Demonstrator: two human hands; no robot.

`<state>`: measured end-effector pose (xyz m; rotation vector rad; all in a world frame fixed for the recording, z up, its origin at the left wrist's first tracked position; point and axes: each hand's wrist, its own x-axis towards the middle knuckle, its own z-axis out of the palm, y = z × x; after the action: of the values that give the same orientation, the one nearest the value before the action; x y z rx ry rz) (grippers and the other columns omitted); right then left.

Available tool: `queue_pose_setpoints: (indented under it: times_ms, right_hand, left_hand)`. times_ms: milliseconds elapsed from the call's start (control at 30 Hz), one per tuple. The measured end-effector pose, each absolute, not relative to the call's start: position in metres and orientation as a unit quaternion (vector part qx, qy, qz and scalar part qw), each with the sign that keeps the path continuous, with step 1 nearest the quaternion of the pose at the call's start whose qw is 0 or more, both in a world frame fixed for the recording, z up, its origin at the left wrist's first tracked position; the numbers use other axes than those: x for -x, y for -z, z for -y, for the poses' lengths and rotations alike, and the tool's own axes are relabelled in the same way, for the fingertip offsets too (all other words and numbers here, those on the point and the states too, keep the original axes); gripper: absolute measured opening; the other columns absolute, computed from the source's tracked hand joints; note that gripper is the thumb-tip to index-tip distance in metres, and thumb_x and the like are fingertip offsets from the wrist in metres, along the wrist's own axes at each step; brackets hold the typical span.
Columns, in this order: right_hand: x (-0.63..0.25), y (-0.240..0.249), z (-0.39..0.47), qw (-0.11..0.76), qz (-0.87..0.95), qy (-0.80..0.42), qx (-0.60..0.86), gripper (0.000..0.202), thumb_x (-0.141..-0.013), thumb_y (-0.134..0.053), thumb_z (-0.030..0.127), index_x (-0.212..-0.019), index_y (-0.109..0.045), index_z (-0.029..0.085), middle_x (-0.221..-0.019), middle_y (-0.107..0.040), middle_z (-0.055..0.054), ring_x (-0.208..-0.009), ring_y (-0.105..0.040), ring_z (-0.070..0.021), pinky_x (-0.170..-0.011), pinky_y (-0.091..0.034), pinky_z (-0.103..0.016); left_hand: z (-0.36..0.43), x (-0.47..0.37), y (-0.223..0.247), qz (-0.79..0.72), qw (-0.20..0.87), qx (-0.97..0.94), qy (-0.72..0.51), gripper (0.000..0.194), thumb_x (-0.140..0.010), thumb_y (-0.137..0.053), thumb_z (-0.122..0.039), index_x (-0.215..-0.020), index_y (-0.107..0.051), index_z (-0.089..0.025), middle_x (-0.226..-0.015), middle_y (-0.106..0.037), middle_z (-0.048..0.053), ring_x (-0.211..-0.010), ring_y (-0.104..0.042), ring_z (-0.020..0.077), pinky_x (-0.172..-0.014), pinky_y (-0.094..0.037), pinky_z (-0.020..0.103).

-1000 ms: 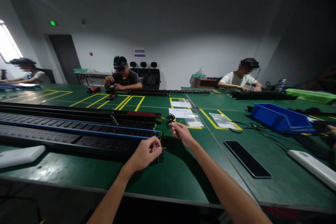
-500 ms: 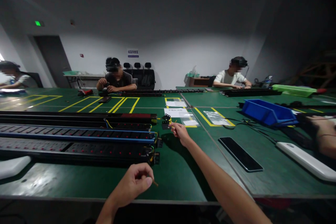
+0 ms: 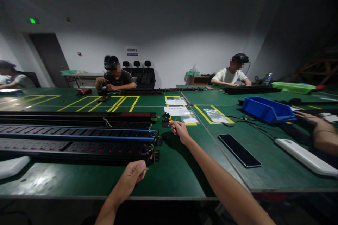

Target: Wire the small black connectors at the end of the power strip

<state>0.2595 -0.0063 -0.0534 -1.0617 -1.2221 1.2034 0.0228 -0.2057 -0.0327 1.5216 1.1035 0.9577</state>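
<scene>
**Clerk:** State of the left hand (image 3: pixel 132 175)?

**Inspector:** Clamped on a thin brown piece (image 3: pixel 145 169), one end of which projects from the fingers. Position: on the wearer's side of the front socket strip (image 3: pixel 102 149), near its right end.

**Clerk:** And the right hand (image 3: pixel 180 130)?

**Inspector:** Fingertips together, beside the black bracket (image 3: pixel 166 120) and its yellow wires (image 3: pixel 170 119). I cannot tell what, if anything, is pinched between them, or whether they touch the bracket.

**Clerk:** Location of that bracket?

**Inspector:** On the green bench (image 3: pixel 182 179), beyond and to the right of the front socket strip's right end.

**Clerk:** Other items, same reference?

**Inspector:** Directly behind the front strip, a blue-edged socket strip (image 3: pixel 79 134). Well to its right, a dark-screened phone (image 3: pixel 239 150), then a white power bank-like case (image 3: pixel 303 155). Beyond those two, a blue bin (image 3: pixel 268 109). Between bracket and bin, a clear plastic bag (image 3: pixel 216 115).

**Clerk:** Persons?

**Inspector:** A co-worker's hand (image 3: pixel 310 116) is near the bin's right side.
</scene>
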Motion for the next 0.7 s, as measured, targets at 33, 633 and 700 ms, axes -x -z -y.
queue_pose_setpoints:
  times_ms: [33, 633, 700]
  right_hand:
    - [-0.259, 0.054, 0.007, 0.521, 0.544, -0.473, 0.457, 0.038, -0.079, -0.058, 0.052, -0.081, -0.067, 0.015, -0.059, -0.053, 0.002, -0.045, -0.040, -0.0081, -0.045, -0.029, -0.021]
    - [-0.257, 0.037, 0.034, 0.138, 0.825, -0.034, 0.547, 0.028, -0.095, -0.046, 0.031, -0.116, -0.065, 0.025, -0.107, -0.072, -0.008, -0.096, -0.066, -0.0227, -0.076, -0.040, -0.028]
    - [-0.256, 0.038, 0.035, 0.131, 0.825, -0.029, 0.549, 0.029, -0.096, -0.045, 0.032, -0.117, -0.064, 0.024, -0.108, -0.072, -0.009, -0.096, -0.067, -0.0236, -0.076, -0.041, -0.029]
  left_hand:
    - [0.206, -0.023, 0.034, -0.455, 0.496, -0.623, -0.398, 0.061, -0.086, -0.044, -0.074, -0.060, -0.037, -0.020, -0.058, -0.029, -0.006, -0.053, -0.022, 0.0093, -0.051, -0.017, 0.026]
    - [0.211, -0.025, 0.036, -0.456, 0.533, -0.525, -0.482, 0.057, -0.081, -0.059, -0.069, -0.062, -0.039, -0.019, -0.058, -0.026, -0.007, -0.055, -0.017, 0.0080, -0.051, -0.013, 0.025]
    - [0.211, -0.024, 0.036, -0.455, 0.538, -0.523, -0.480, 0.058, -0.081, -0.059, -0.069, -0.062, -0.038, -0.019, -0.059, -0.026, -0.008, -0.055, -0.017, 0.0077, -0.050, -0.012, 0.025]
